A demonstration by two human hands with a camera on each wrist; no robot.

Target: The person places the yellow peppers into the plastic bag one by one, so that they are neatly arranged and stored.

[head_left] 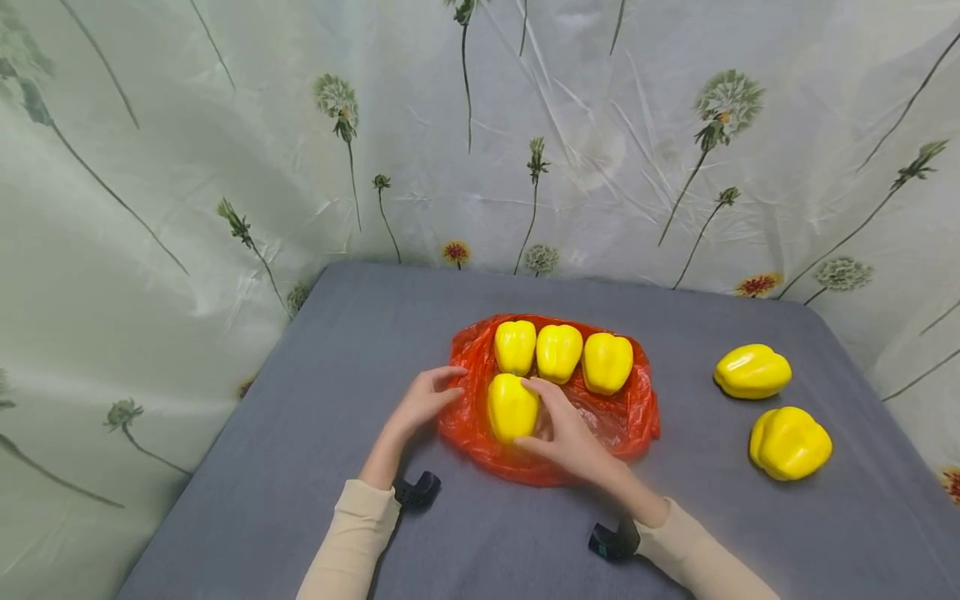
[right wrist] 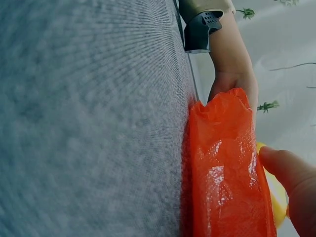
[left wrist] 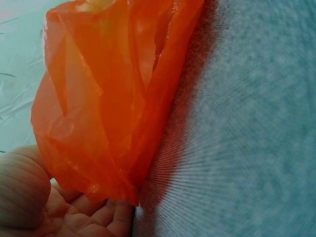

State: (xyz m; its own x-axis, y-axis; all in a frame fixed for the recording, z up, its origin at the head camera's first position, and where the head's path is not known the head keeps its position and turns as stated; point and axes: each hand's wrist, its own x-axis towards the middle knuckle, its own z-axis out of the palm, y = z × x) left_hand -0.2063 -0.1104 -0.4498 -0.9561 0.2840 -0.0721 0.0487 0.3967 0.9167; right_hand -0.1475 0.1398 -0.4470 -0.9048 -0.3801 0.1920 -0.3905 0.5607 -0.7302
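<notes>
The right hand (head_left: 566, 442), its grip part-spread, holds a yellow pepper (head_left: 510, 410) between thumb and fingers, within the red bag (head_left: 480, 457) mid-counter; the left hand (head_left: 422, 402) touches the bag's left edge (whether pinching, I cannot tell). Dandelion-print sheeting (head_left: 285, 133) backs the grey counter (head_left: 337, 350). The pepper's long axis runs toward the far edge.

We see a cream left sleeve (head_left: 351, 533) and a matching right sleeve (head_left: 701, 550)
Both look plain and lightly creased, leaving the left hand (head_left: 424, 400) and right hand (head_left: 566, 429) bare. The left wrist mount (head_left: 417, 491) is black and hook-shaped; in the right wrist view we make out small holes in its casing. The right wrist mount (head_left: 617, 542), also black, shows us a small teal mark.
</notes>
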